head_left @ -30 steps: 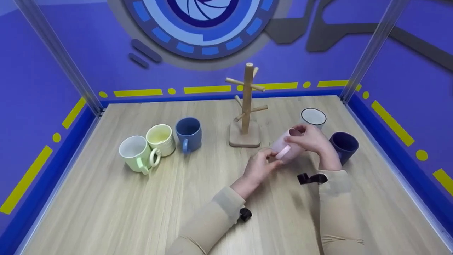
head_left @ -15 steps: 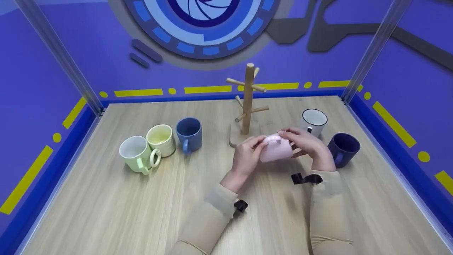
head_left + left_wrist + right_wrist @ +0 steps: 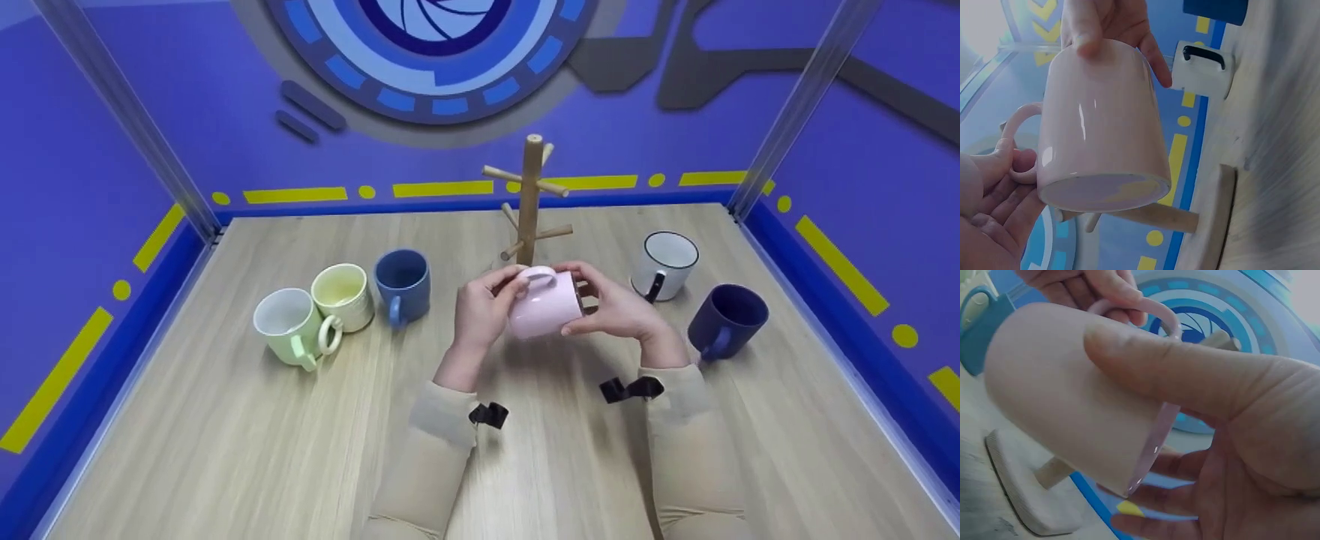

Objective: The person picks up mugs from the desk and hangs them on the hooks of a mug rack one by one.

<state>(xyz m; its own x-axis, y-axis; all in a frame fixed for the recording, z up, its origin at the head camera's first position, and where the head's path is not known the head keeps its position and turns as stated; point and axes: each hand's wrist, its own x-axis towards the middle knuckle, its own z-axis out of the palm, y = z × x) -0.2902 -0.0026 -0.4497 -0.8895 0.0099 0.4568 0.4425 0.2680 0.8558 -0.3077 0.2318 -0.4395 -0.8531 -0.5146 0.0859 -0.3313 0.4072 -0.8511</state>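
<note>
A pink mug is held tilted on its side above the table, in front of the wooden mug tree. Its handle points up, and the mouth faces right. My left hand pinches the handle between thumb and fingers, as the left wrist view also shows. At the mouth end, my right hand grips the mug, its thumb pressed along the outer wall and its fingers around the rim. The base of the mug faces the left wrist camera. Both hands partly hide the mug, which covers the tree's base in the head view.
To the left stand a light green mug, a pale yellow mug and a blue mug. A white mug with a dark rim and a navy mug stand to the right. Patterned blue panels enclose the table.
Both hands have carried the pink mug leftward, from beside the white mug to in front of the tree. It has been turned so its handle points up and its mouth faces right.
</note>
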